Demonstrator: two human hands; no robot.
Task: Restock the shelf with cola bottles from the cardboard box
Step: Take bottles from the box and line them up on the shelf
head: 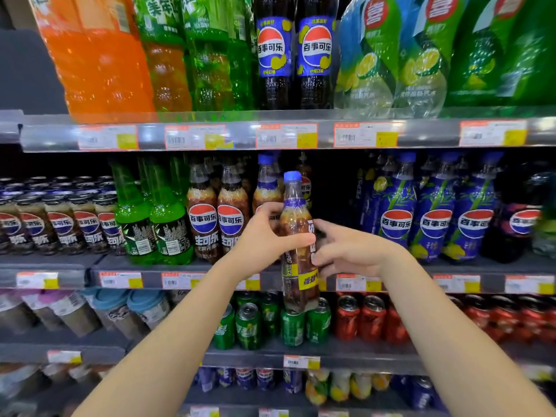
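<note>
On the middle shelf (pixel 144 263), far left, rows of short cola bottles (pixel 60 227), then two green bottles (pixel 156 224), then brown cola bottles (pixel 218 221) with red-and-blue labels. Right of those, left hand (pixel 261 236) gripping the blue-capped cola bottle (pixel 301 278), thumb across its front, fingers (pixel 270 209) curled round behind. Bottle near upright in the air before the shelf edge, facing a dark gap in the row, base in front of green cans (pixel 293 326) one shelf down. Against its right side, right hand (pixel 352 251), fingers (pixel 325 228) curled onto the label. Farther right, blue-labelled bottles (pixel 436 218).
</note>
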